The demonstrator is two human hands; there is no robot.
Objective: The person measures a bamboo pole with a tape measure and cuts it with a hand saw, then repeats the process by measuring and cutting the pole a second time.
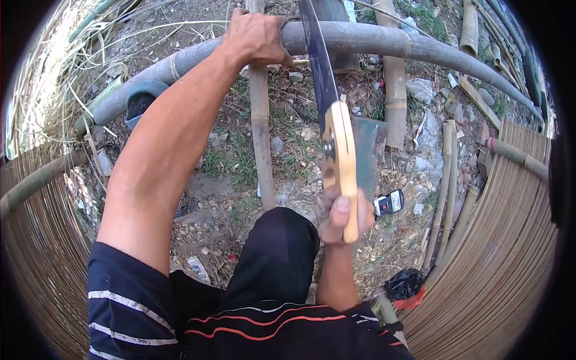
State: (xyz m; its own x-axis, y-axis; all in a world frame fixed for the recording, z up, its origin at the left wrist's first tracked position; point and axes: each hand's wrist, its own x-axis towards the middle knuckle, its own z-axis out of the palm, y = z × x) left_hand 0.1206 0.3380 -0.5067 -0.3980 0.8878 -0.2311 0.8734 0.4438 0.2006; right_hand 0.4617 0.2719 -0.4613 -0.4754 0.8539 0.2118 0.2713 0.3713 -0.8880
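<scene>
My right hand (pixel 346 216) is wrapped round the wooden handle of a hand saw (pixel 324 72), low in the middle of the view. Its dark blade points up and away and crosses a thick bamboo pole (pixel 366 37); whether the teeth have cut into it I cannot tell. Just left of the blade, my left hand (pixel 255 36) grips the same pole from above, with the thumb side hidden. The pole lies crosswise and looks bowed through the lens. Beneath it run thinner bamboo poles (pixel 259 120) and a wider piece (pixel 395 90).
Woven slat panels (pixel 498 240) stand on the right and left. Bamboo strips (pixel 36 90) are heaped at upper left. A black device (pixel 389 203) lies near my right hand. A black plastic bag (pixel 404 285) sits lower right. Wood chips and litter cover the ground.
</scene>
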